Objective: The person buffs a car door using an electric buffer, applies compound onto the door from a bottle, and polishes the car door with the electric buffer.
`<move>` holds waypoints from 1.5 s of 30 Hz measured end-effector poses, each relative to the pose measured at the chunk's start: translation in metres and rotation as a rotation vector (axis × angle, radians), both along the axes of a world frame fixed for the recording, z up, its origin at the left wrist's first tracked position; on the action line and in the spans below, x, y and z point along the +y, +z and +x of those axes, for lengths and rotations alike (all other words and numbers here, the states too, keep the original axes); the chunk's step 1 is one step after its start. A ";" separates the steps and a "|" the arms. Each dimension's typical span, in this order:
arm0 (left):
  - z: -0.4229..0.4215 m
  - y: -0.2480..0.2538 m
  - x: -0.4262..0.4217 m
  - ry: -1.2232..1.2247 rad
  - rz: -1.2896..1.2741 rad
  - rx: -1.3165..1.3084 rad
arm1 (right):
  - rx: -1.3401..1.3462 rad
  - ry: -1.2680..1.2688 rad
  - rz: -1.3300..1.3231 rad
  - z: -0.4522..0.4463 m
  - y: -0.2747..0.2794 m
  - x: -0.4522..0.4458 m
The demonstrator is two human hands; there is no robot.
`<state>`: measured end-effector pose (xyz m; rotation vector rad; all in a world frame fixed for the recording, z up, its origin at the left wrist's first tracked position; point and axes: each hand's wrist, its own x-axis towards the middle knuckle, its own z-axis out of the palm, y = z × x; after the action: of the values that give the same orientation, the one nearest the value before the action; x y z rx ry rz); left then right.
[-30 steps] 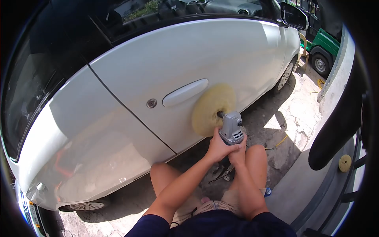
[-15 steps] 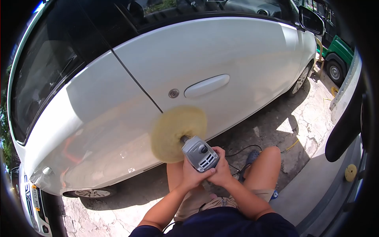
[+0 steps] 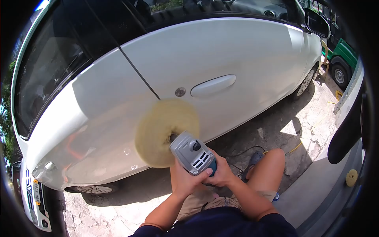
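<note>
A grey car polisher [image 3: 188, 153] is held between my two hands in front of a white car [image 3: 260, 51]. Its round yellow pad [image 3: 152, 132] is smeared by spinning and lies over the body panel, below the end of the door seam. My left hand [image 3: 184, 178] wraps the near left side of the polisher's head. On the right side, my right hand [image 3: 222, 172] closes round the teal part of its body. Up and to the right of the pad are the round keyhole [image 3: 180, 92] and the white door handle [image 3: 214, 85].
A dark cord [image 3: 246, 151] and a yellow cord [image 3: 296, 147] lie on the cracked concrete [image 3: 316, 114] by my shoe [image 3: 256, 158]. Another yellow pad [image 3: 351, 177] sits at the far right. The side mirror [image 3: 317, 22] juts out at upper right, near a green vehicle [image 3: 344, 51].
The polisher and its pad have moved left along the panel, away from the keyhole and handle. Both hands keep their hold. The view has shifted slightly.
</note>
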<state>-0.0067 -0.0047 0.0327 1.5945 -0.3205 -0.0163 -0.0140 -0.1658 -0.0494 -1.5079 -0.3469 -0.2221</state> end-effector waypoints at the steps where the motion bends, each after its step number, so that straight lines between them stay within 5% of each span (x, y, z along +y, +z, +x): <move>1: 0.000 0.008 -0.002 0.005 -0.007 -0.011 | -0.012 0.001 -0.005 0.001 0.010 -0.003; 9: -0.003 0.026 0.000 0.025 -0.109 -0.026 | 0.043 0.088 0.052 0.002 0.047 0.000; 17: -0.019 0.035 -0.009 -0.047 -0.193 0.116 | 0.061 -0.056 -0.229 -0.034 0.092 -0.026; 30: 0.029 0.050 -0.125 -0.414 -0.219 0.324 | 0.281 -0.348 0.006 -0.060 0.127 -0.111; 34: 0.029 0.036 -0.146 -0.419 -0.282 0.384 | 0.254 -0.360 0.154 -0.057 0.106 -0.116; 45: 0.008 -0.020 -0.055 -0.226 -0.245 0.164 | 0.038 -0.193 -0.096 -0.031 0.040 -0.062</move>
<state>0.0015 -0.0597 0.0127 1.2990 -0.3592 -0.2704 -0.0450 -0.2279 -0.0095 -1.6398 -0.1830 -0.3331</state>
